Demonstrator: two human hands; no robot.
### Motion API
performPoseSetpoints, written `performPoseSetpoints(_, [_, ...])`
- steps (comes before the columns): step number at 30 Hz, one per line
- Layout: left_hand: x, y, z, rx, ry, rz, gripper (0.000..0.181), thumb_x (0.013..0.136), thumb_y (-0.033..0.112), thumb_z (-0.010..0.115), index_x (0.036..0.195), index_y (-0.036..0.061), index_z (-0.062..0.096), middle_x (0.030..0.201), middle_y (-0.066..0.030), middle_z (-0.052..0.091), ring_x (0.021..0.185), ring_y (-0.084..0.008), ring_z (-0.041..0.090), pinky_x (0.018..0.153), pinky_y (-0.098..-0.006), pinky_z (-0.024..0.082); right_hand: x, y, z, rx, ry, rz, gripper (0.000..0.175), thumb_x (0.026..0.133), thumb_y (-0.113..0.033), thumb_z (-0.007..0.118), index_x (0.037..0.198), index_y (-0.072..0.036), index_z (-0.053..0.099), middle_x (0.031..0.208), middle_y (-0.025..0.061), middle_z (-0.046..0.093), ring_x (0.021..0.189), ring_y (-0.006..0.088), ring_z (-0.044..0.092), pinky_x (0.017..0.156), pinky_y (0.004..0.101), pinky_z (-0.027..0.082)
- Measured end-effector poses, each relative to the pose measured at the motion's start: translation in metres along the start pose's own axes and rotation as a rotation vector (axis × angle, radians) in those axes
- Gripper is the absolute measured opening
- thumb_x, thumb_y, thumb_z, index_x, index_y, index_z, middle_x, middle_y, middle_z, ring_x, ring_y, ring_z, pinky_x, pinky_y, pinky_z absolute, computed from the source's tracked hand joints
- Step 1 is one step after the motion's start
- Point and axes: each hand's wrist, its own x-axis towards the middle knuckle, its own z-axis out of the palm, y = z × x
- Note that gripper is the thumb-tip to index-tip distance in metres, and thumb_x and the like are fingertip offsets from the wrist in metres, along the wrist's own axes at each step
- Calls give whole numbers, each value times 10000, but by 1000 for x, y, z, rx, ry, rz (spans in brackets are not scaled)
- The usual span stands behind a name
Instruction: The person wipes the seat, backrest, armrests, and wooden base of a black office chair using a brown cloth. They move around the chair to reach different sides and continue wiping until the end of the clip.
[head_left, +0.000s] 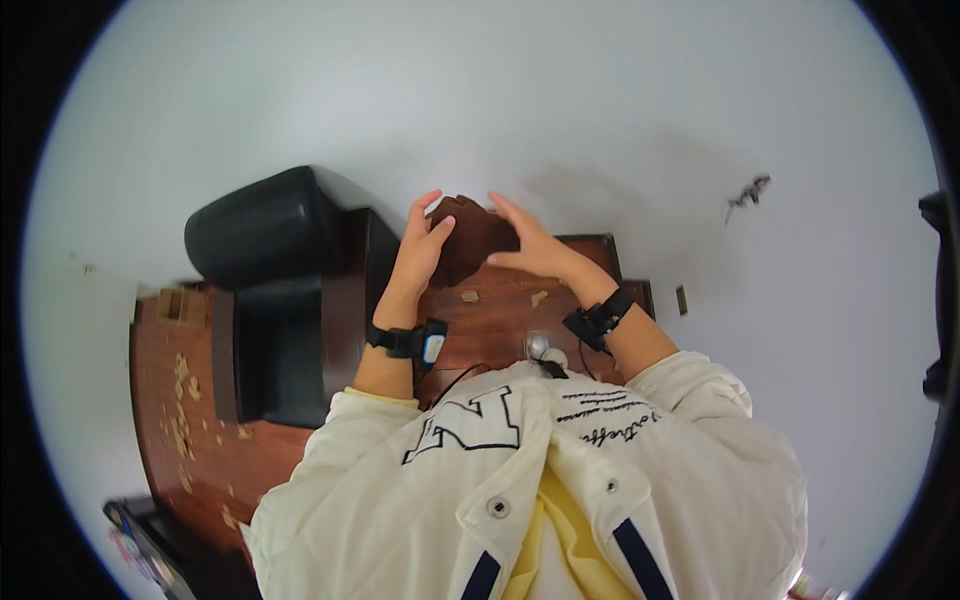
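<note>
A dark brown cloth item (472, 236), folded or bunched with a creased upper edge, is held up in front of me between both hands. My left hand (426, 244) grips its left side, with the thumb over the near face and the index finger reaching past the top. Around the right side curves my right hand (534, 238), its thumb low across the cloth and its fingers spread above. Whether it is a cap or a folded cloth, I cannot tell. Each wrist carries a black strap with a small device; the left device (433, 347) shows a pale blue-edged face.
To the left stands a black leather armchair (259, 232) with dark wooden arms. Pale flakes (180, 420) litter the reddish-brown floor (247, 465). A small open box (182, 306) sits by the wall. Loose wiring (752, 193) protrudes from the pale wall (480, 90) at the right.
</note>
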Motion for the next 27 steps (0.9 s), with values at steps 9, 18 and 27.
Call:
performPoseSetpoints(9, [-14, -45, -28, 93, 382, -113, 609, 869, 68, 691, 1407, 41, 406, 1275, -137, 508, 1210, -226, 481, 1037, -347, 404, 91, 33, 14, 130, -560, -4, 351, 882, -296, 662, 1084, -9, 677, 960, 177, 715, 848, 252, 674, 785, 377, 511])
performPoseSetpoints(18, [23, -79, -67, -209, 403, -106, 495, 854, 61, 695, 1310, 6, 511, 1237, -86, 604, 1161, -203, 553, 1037, -352, 424, 152, 49, 30, 572, -673, 361, 654, 946, -373, 628, 1416, 45, 447, 1369, 164, 550, 1254, 242, 520, 1078, 378, 388])
performPoseSetpoints(27, [60, -95, -75, -492, 527, -213, 400, 968, 214, 617, 1305, 10, 545, 1243, -90, 615, 1128, -180, 578, 998, -324, 456, 220, 73, 27, 827, -899, 457, 473, 997, -279, 564, 1362, 15, 500, 1276, 128, 606, 1163, 210, 580, 1001, 349, 465])
